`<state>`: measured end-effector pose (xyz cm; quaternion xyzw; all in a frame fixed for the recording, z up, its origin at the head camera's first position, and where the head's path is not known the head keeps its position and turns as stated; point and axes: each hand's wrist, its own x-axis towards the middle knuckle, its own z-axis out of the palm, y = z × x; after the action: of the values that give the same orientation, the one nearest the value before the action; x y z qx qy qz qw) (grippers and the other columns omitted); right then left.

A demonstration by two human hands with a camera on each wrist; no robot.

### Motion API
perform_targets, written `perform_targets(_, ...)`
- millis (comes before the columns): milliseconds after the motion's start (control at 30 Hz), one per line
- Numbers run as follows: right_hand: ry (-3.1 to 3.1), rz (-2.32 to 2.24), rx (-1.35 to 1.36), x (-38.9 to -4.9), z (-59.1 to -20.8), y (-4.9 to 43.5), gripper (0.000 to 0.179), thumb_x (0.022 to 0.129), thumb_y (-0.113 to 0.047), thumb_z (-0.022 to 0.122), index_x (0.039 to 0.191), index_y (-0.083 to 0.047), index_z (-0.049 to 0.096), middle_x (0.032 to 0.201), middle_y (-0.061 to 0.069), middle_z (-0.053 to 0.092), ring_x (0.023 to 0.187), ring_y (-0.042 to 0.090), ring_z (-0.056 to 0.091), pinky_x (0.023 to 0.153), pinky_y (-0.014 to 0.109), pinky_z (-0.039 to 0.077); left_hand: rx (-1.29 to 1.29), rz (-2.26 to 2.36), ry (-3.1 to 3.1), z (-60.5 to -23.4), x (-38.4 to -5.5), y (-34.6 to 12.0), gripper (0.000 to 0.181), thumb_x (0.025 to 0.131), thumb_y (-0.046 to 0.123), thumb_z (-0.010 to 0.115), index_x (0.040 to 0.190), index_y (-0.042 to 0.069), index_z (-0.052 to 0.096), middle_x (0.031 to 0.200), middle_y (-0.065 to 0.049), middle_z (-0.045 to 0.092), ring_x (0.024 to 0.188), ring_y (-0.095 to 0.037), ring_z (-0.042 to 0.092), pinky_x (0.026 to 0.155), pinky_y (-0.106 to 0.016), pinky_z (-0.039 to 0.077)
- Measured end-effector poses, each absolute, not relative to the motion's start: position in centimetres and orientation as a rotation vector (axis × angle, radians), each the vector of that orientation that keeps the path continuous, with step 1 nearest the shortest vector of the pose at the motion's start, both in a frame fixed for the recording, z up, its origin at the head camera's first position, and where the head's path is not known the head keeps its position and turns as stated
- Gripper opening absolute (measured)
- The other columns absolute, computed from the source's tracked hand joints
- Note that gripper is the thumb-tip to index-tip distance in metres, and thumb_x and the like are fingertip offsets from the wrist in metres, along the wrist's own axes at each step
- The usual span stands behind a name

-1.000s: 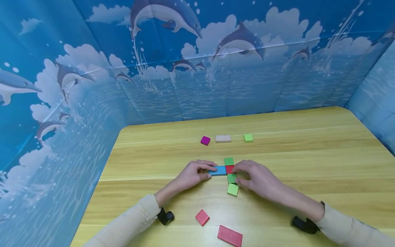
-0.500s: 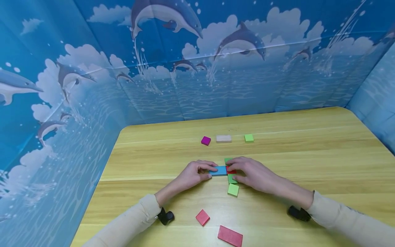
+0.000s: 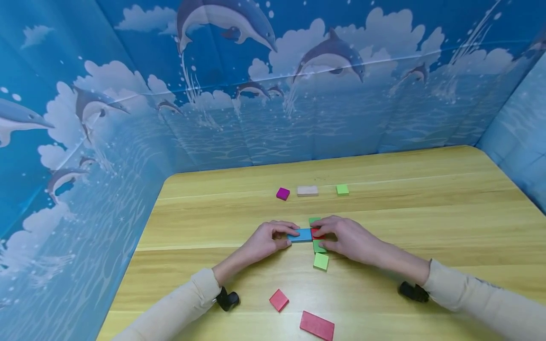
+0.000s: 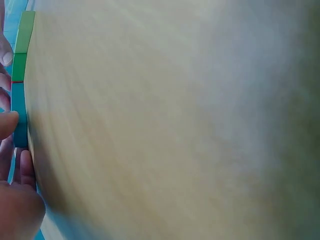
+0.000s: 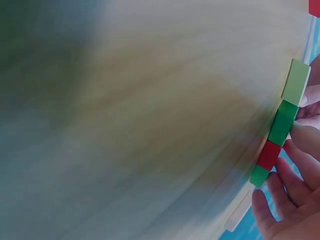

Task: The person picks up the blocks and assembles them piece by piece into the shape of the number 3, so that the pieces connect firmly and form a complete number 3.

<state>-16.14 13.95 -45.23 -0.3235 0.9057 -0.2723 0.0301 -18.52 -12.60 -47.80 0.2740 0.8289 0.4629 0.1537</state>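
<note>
My left hand (image 3: 268,237) pinches the flat blue block (image 3: 303,235) at its left end, thumb in front and a finger on top. Against the blue block's right end lies a red block (image 3: 316,234), with a green block (image 3: 314,221) behind it and another green block (image 3: 319,246) in front. My right hand (image 3: 356,239) reaches in from the right, fingers fairly straight; its fingertips touch the red and far green blocks. The thumb touches the front green block, seen in the right wrist view (image 5: 283,123). Its fingers partly hide the red and far green blocks.
A light green block (image 3: 321,261) lies just in front of the row. Nearer are a small red block (image 3: 279,300) and a longer red block (image 3: 317,325). Along the back lie a purple block (image 3: 283,193), a pale block (image 3: 307,191) and a light green block (image 3: 342,189).
My right hand has shifted left and slightly away from me, so its fingers now reach over the red and far green blocks. My left hand stays on the blue block.
</note>
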Motion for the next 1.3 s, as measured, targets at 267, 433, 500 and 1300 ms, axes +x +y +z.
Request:
perform_targets(267,2.74,-0.928,-0.977,-16.3,-45.3,14.1,0.03,0.088,-0.017,0.076,0.117,-0.012,0.074,0.133,0.003,0.061,0.127,0.03,0.051,0.1,0.051,0.043,0.797,1.3,2.389,-47.4,-18.6,-12.5,0.027,0.091,0.002,0.066,0.113,0.013,0.075,0.126,0.01,0.063,0.112,-0.011,0.053,0.082,-0.028,0.045)
perform_targets(433,2.717,-0.946,-0.962,-16.4,-45.4,14.0,0.03,0.088,-0.016,0.075,0.118,-0.012,0.074,0.133,0.003,0.061,0.127,0.03,0.05,0.1,0.052,0.043,0.802,1.269,2.411,-47.2,-18.3,-12.5,0.027,0.09,0.005,0.068,0.115,0.014,0.074,0.128,0.007,0.061,0.117,-0.012,0.051,0.085,-0.03,0.044)
perform_targets(500,2.712,-0.953,-0.961,-16.4,-45.5,14.0,0.031,0.088,-0.016,0.076,0.118,-0.011,0.074,0.133,0.003,0.061,0.127,0.03,0.05,0.1,0.052,0.043,0.805,1.255,2.419,-47.1,-18.1,-12.5,0.028,0.09,0.006,0.069,0.116,0.014,0.074,0.131,0.006,0.059,0.119,-0.013,0.05,0.086,-0.031,0.044)
perform_targets(1300,2.715,-0.951,-0.949,-16.1,-45.6,14.2,0.034,0.088,-0.014,0.075,0.121,-0.01,0.072,0.135,0.004,0.06,0.129,0.032,0.048,0.102,0.053,0.041,1.095,1.287,2.392,-45.0,-13.0,-12.8,0.026,0.09,0.008,0.072,0.115,0.011,0.072,0.124,0.0,0.062,0.119,-0.008,0.053,0.102,-0.032,0.041)
